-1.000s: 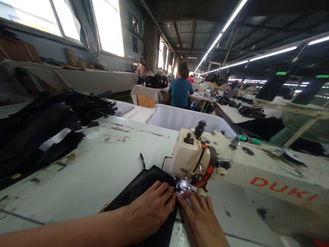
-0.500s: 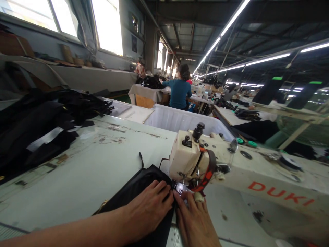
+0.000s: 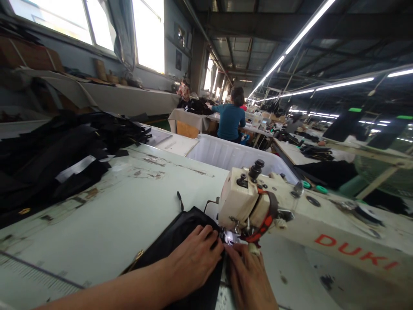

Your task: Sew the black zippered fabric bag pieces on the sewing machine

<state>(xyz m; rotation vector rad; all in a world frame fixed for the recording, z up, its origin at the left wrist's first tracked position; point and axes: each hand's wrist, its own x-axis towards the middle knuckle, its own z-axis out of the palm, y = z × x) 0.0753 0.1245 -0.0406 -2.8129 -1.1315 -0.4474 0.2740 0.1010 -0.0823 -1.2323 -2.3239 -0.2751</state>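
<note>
A black fabric piece (image 3: 174, 234) is laid at the lower centre of the frame. On its left edge a gold-coloured fitting (image 3: 138, 255) is seen, then a narrow black tab (image 3: 180, 200) beyond its far edge; the cloth is smooth, with a faint sheen and soft folds. It is pressed from above by the left hand (image 3: 198, 256), the fingers bent; whether cloth is pinched in that grip cannot be told. By the cloth's right edge, the right hand (image 3: 249, 271) is set with fingers held close together, just beside the lit presser foot (image 3: 230, 238) of a sewing machine (image 3: 237, 198); whether anything is gripped there cannot be told.

The pale green bench (image 3: 129, 211) is scuffed and stained, with a ruled scale (image 3: 38, 275) at lower left and a heap of black cloth (image 3: 67, 142) at left, topped by a white strip (image 3: 75, 168). At upper left, bright windows (image 3: 148, 36) are set in the wall. Past the bench, a translucent bin (image 3: 222, 153) is placed near centre, with a person in a blue top (image 3: 229, 121) beyond. The machine is marked "DUKI" in red at lower right; the ceiling is crossed by tube lights (image 3: 309, 26).
</note>
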